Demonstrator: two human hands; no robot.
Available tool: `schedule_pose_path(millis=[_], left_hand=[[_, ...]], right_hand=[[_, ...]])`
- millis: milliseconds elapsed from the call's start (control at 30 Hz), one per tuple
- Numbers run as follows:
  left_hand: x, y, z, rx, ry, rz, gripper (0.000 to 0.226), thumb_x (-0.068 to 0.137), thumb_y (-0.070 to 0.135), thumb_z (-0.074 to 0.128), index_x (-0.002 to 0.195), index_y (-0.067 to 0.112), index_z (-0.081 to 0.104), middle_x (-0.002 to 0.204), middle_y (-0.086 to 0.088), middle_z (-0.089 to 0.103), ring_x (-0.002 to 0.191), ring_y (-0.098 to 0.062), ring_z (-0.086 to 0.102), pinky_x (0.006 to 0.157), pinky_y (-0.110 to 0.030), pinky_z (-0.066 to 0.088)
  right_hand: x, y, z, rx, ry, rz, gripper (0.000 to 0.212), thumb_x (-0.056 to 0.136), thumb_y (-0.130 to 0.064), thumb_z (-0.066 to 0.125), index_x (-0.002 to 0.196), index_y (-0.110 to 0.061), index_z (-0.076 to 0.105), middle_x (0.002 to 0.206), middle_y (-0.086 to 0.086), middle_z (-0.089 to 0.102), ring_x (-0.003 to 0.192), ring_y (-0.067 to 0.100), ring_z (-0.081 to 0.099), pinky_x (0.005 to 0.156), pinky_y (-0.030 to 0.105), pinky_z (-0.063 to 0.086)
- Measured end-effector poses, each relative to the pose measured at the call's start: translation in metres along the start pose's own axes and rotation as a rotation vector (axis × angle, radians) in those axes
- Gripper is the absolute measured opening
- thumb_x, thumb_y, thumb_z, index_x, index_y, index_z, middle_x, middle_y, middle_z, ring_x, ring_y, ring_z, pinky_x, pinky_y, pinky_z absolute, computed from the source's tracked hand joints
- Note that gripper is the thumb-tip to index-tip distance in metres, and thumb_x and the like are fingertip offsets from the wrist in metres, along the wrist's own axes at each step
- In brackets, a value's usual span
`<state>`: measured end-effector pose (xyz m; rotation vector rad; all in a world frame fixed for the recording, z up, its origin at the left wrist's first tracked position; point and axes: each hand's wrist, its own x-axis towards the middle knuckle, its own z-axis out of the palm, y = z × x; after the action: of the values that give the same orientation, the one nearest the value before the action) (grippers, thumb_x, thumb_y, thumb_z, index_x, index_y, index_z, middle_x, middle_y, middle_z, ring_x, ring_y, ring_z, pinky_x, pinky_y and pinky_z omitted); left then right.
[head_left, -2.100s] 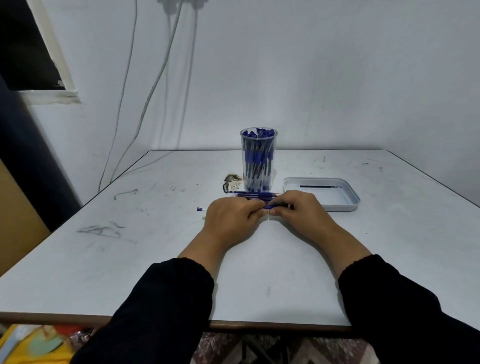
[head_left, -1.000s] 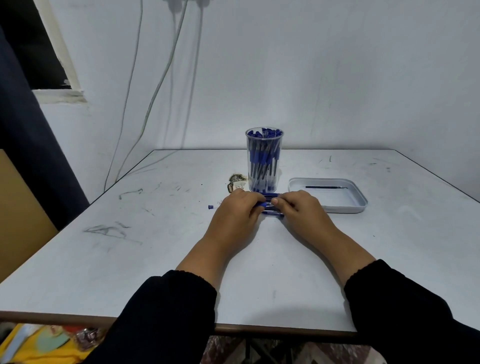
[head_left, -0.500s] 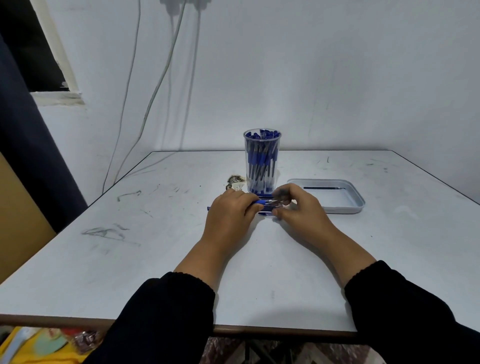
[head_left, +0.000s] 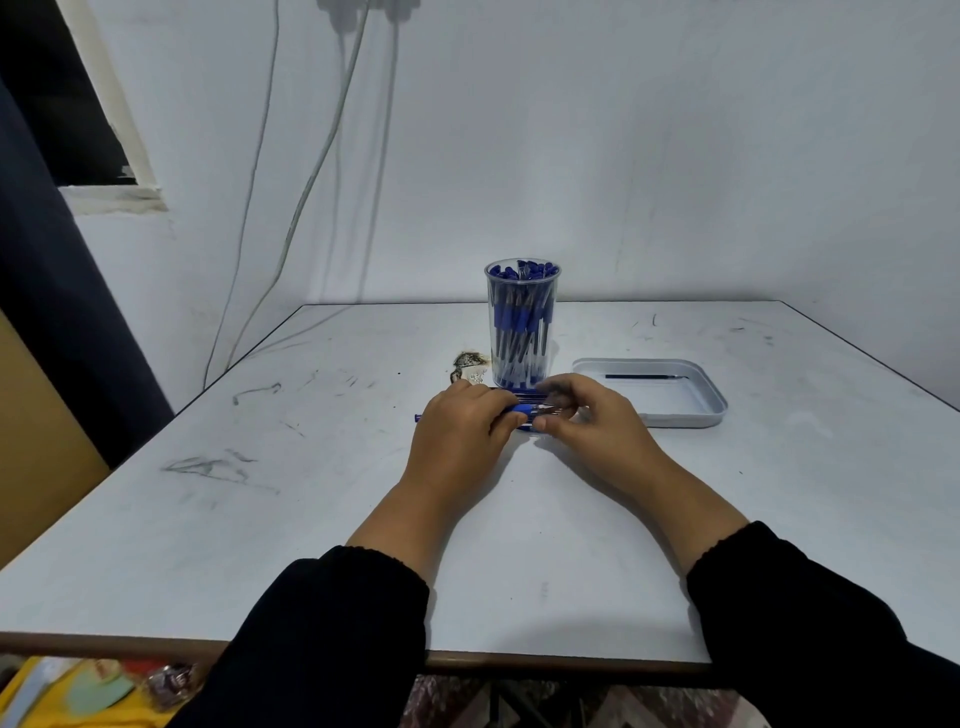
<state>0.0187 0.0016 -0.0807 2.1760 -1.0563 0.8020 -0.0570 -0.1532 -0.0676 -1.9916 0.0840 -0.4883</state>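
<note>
At table (head_left: 311, 519) centre, a blue pen (head_left: 519, 412) is held level by both hands: its barrel is gripped in the curled fingers of the left hand (head_left: 460, 431), and its end is pinched by the right hand (head_left: 592, 421). At 12 o'clock, just beyond, a clear cup (head_left: 522, 332) of blue pens is stood; at 2 o'clock, a tray (head_left: 711, 410) with one thin refill (head_left: 644, 376) is seen.

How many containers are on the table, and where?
2. The clear cup, full of blue pens, stands just behind the pen that the left hand and right hand hold; the white tray lies to its right, holding one thin dark stick. None seems hidden.
</note>
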Motion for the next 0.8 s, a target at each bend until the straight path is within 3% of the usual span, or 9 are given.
schedule_pose_path(millis=[100, 233, 333, 400, 500, 567, 733, 800], left_hand=[[-0.0002, 0.0010, -0.0006, 0.000, 0.000, 0.000, 0.012, 0.084, 0.021, 0.065, 0.091, 0.014, 0.072, 0.079, 0.001, 0.069, 0.072, -0.019, 0.055, 0.064, -0.028, 0.040], [-0.0002, 0.0006, -0.0017, 0.000, -0.008, -0.003, 0.011, 0.084, 0.021, 0.065, 0.089, 0.014, 0.071, 0.077, 0.001, 0.068, 0.071, -0.019, 0.054, 0.063, -0.030, 0.042], [-0.0001, 0.0006, -0.0014, 0.007, -0.016, 0.000, 0.013, 0.084, 0.023, 0.063, 0.088, 0.013, 0.072, 0.077, 0.000, 0.068, 0.070, -0.021, 0.054, 0.062, -0.031, 0.043], [-0.0003, 0.0005, -0.0016, 0.003, -0.012, -0.006, 0.014, 0.083, 0.022, 0.063, 0.089, 0.013, 0.072, 0.078, 0.000, 0.068, 0.071, -0.021, 0.055, 0.062, -0.032, 0.044], [-0.0008, 0.0008, -0.0018, -0.001, -0.004, -0.004, 0.013, 0.084, 0.022, 0.064, 0.090, 0.013, 0.071, 0.078, 0.000, 0.068, 0.071, -0.020, 0.054, 0.062, -0.032, 0.044], [-0.0010, 0.0018, -0.0021, -0.004, -0.003, -0.002, 0.012, 0.084, 0.022, 0.065, 0.090, 0.014, 0.071, 0.077, 0.002, 0.067, 0.070, -0.019, 0.054, 0.062, -0.031, 0.043], [-0.0009, 0.0020, -0.0022, 0.001, -0.010, 0.001, 0.011, 0.083, 0.021, 0.065, 0.088, 0.014, 0.072, 0.077, 0.001, 0.068, 0.070, -0.019, 0.054, 0.063, -0.031, 0.043], [-0.0008, 0.0017, -0.0024, 0.001, -0.009, -0.002, 0.011, 0.084, 0.021, 0.065, 0.089, 0.014, 0.072, 0.077, 0.001, 0.068, 0.071, -0.020, 0.054, 0.063, -0.031, 0.043]], right_hand=[[0.0005, -0.0011, 0.0003, 0.005, 0.027, 0.033, 0.010, 0.093, -0.025, 0.061, 0.101, -0.025, 0.066, 0.091, -0.005, 0.069, 0.082, 0.001, 0.064, 0.067, 0.008, 0.045], [0.0006, -0.0024, -0.0001, -0.047, 0.049, 0.017, 0.012, 0.096, -0.019, 0.058, 0.089, -0.020, 0.068, 0.089, 0.001, 0.068, 0.077, 0.003, 0.061, 0.060, 0.003, 0.043], [0.0008, -0.0010, 0.0000, 0.010, 0.027, 0.010, 0.018, 0.088, -0.007, 0.066, 0.085, -0.025, 0.068, 0.094, 0.005, 0.066, 0.083, 0.016, 0.066, 0.069, 0.017, 0.055], [0.0012, 0.0001, 0.0001, -0.007, 0.020, 0.005, 0.024, 0.084, -0.008, 0.069, 0.090, -0.030, 0.067, 0.098, 0.001, 0.067, 0.089, 0.012, 0.065, 0.076, 0.024, 0.057], [0.0006, 0.0001, -0.0003, -0.001, 0.028, 0.025, 0.009, 0.091, -0.021, 0.065, 0.097, -0.028, 0.066, 0.093, -0.005, 0.068, 0.085, 0.006, 0.064, 0.069, 0.011, 0.049], [0.0006, -0.0006, -0.0009, -0.058, 0.040, 0.038, 0.011, 0.096, -0.026, 0.057, 0.092, -0.027, 0.067, 0.089, -0.006, 0.069, 0.081, 0.006, 0.063, 0.063, 0.009, 0.044], [0.0002, -0.0034, -0.0009, -0.002, 0.062, 0.037, 0.011, 0.091, -0.011, 0.063, 0.087, -0.020, 0.069, 0.089, 0.003, 0.067, 0.080, 0.009, 0.063, 0.061, 0.005, 0.045], [-0.0004, -0.0038, -0.0004, 0.063, 0.046, 0.037, 0.017, 0.087, -0.006, 0.067, 0.089, -0.023, 0.069, 0.091, 0.005, 0.067, 0.082, 0.017, 0.066, 0.064, 0.011, 0.051]])
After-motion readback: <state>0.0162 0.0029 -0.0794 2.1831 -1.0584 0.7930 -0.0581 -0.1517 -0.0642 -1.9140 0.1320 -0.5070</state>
